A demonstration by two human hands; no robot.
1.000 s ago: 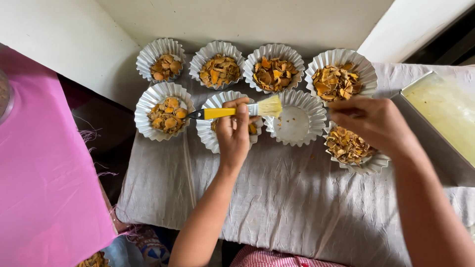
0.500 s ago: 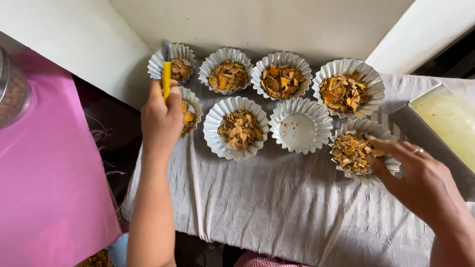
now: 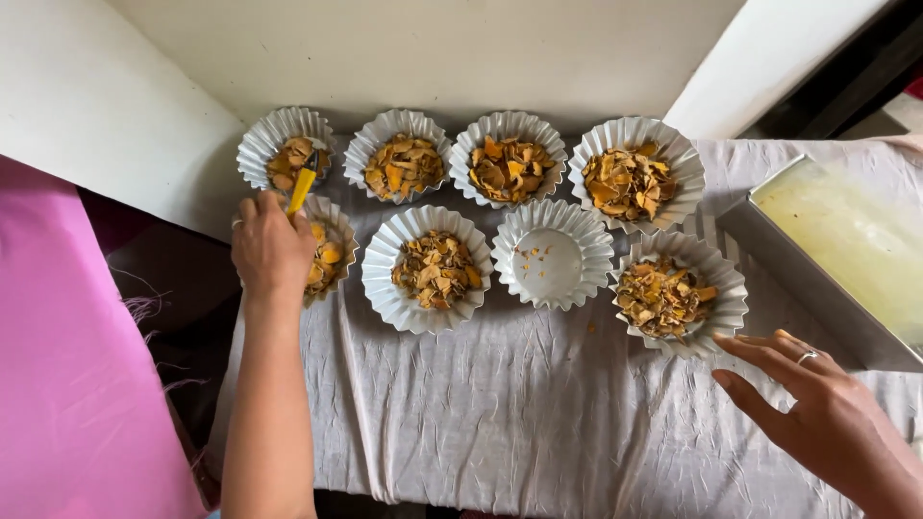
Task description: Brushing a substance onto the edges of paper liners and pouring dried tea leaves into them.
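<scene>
Eight fluted paper cups sit on the wrinkled pale cloth [image 3: 500, 423] that I see spread below me, and that cloth is the widest thing here, running from the dark gap at the left to the metal tray [image 3: 817, 279] at the right edge. A pink sheet [image 3: 67, 384] covers the far left. The tray holds a pale yellowish mass and lies just beside the right-hand cups.

The cups stand in two rows of four, rims close or touching. Seven hold orange and brown dried flakes. The empty cup [image 3: 552, 254], third in the near row, holds only a few crumbs on its white bottom.

My left hand [image 3: 271, 252] lies over the near-left cup [image 3: 332, 255], hiding much of it. Its fingers are curled shut around a yellow-handled brush [image 3: 302, 188], which points away from me into the far-left cup [image 3: 286, 146]; the brush head is mostly hidden among the flakes, so I cannot tell whether it touches the paper.

My right hand [image 3: 827, 423] hovers over bare cloth, just near of the near-right cup [image 3: 681, 293], apart from its rim. Its fingers are stretched out and slightly spread, holding nothing, and a ring shows on one of them.
</scene>
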